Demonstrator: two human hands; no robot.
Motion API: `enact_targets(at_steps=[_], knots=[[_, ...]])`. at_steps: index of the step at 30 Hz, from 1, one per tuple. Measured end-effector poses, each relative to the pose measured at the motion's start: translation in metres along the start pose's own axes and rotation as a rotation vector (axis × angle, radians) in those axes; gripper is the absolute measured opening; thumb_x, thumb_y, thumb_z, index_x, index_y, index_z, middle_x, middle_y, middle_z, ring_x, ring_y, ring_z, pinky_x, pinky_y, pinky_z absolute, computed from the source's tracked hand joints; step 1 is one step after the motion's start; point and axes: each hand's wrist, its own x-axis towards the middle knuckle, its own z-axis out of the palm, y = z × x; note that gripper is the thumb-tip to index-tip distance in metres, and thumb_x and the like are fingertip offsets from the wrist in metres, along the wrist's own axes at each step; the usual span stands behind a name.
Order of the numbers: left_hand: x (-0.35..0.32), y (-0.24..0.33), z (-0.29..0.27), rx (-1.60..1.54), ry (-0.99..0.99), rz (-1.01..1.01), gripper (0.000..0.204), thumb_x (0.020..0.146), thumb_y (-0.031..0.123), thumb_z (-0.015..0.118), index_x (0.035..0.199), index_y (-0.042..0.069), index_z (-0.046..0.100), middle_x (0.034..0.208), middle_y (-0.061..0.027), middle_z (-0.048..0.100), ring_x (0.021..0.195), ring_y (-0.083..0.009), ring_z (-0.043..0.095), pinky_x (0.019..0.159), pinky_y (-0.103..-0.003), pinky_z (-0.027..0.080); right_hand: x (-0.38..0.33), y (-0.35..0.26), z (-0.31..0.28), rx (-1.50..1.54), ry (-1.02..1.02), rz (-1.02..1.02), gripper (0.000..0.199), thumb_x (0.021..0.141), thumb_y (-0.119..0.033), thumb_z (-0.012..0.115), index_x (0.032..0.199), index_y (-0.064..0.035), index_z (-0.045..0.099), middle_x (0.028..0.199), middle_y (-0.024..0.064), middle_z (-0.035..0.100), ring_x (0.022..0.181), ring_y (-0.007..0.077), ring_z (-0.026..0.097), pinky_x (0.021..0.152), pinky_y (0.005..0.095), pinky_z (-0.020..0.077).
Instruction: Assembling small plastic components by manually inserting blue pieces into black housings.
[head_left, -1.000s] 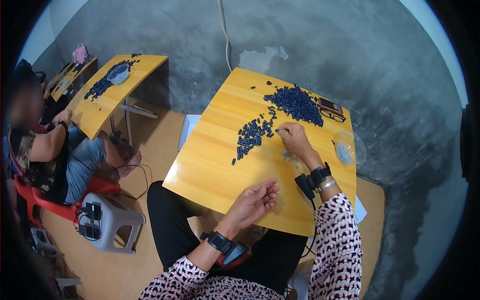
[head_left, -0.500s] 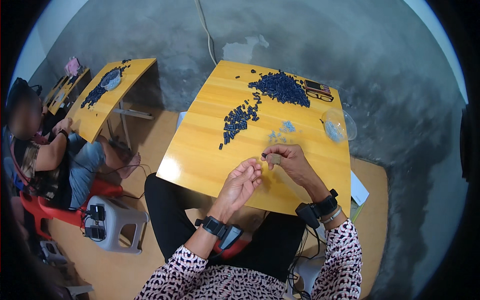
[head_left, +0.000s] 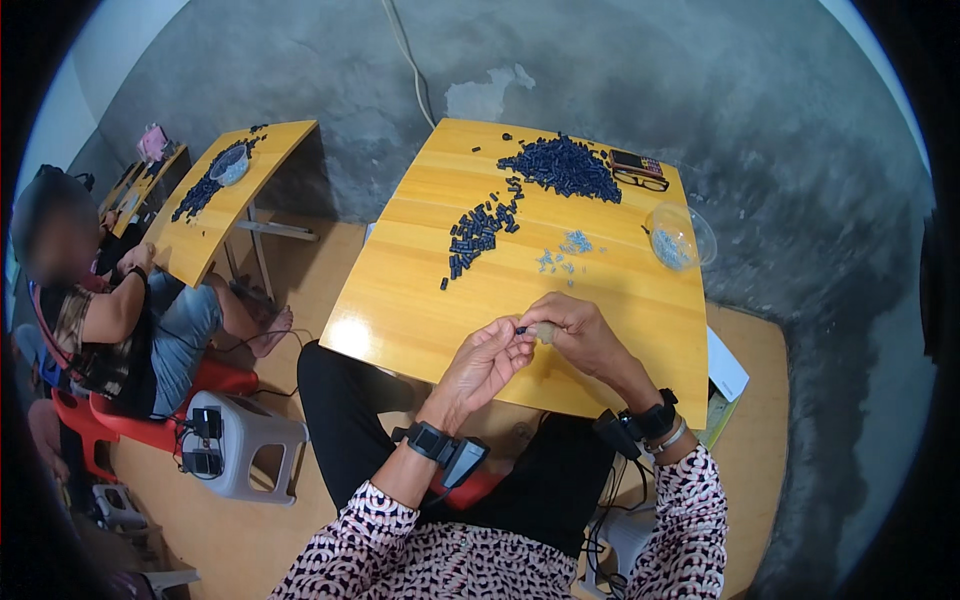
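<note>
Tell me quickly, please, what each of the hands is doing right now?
Left hand: fingers pinched on a small dark blue plastic piece.
Right hand: closed; contents unclear.

I see my left hand [head_left: 487,362] and right hand [head_left: 578,335] meeting over the yellow bench [head_left: 400,300], fingers [head_left: 520,345] pinching a small dark piece [head_left: 521,329]. A heap of dark pieces [head_left: 565,167] and a clear bowl [head_left: 680,237] lie farther back.
</note>
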Motion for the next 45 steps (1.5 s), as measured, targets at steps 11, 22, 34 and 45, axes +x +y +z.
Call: enact_targets(at_steps=[11, 22, 34, 45], knots=[[-0.003, -0.002, -0.009, 0.066, -0.038, 0.052, 0.014, 0.089, 0.007, 0.059, 0.102, 0.003, 0.058, 0.095, -0.006, 0.061, 0.082, -0.0133, 0.057, 0.078, -0.023, 0.049, -0.009, -0.017, 0.013, -0.403, 0.079, -0.337, 0.023, 0.073, -0.002, 0.061, 0.096, 0.0008, 0.062, 0.086, 0.0118, 0.058, 0.082, 0.0296, 0.055, 0.072, 0.0363, 0.0476], [-0.002, -0.005, -0.007, 0.16, 0.01, 0.02, 0.011, 0.088, 0.006, 0.059, 0.099, 0.001, 0.06, 0.09, -0.0068, 0.063, 0.079, -0.013, 0.059, 0.074, -0.023, 0.049, -0.037, -0.014, 0.024, -0.367, 0.229, -0.199, 0.023, 0.071, 0.001, 0.065, 0.093, 0.0002, 0.059, 0.088, 0.013, 0.059, 0.085, 0.0303, 0.056, 0.072, 0.0363, 0.0478], [-0.001, -0.006, -0.002, 0.132, 0.009, 0.011, 0.02, 0.091, 0.007, 0.056, 0.108, -0.002, 0.059, 0.094, -0.0082, 0.063, 0.082, -0.0131, 0.059, 0.076, -0.024, 0.05, -0.036, -0.006, 0.033, -0.259, 0.467, -0.157, 0.02, 0.071, 0.001, 0.069, 0.089, -0.0025, 0.061, 0.082, 0.0111, 0.062, 0.077, 0.0282, 0.058, 0.066, 0.035, 0.0475], [-0.005, 0.004, 0.007, 0.082, 0.057, 0.036, 0.013, 0.09, 0.005, 0.056, 0.1, -0.001, 0.06, 0.093, -0.01, 0.063, 0.08, -0.0138, 0.058, 0.075, -0.024, 0.05, -0.027, 0.018, -0.042, -0.407, 0.329, -0.006, 0.008, 0.075, -0.002, 0.063, 0.082, 0.001, 0.063, 0.081, 0.0148, 0.062, 0.08, 0.0318, 0.058, 0.071, 0.038, 0.0479]])
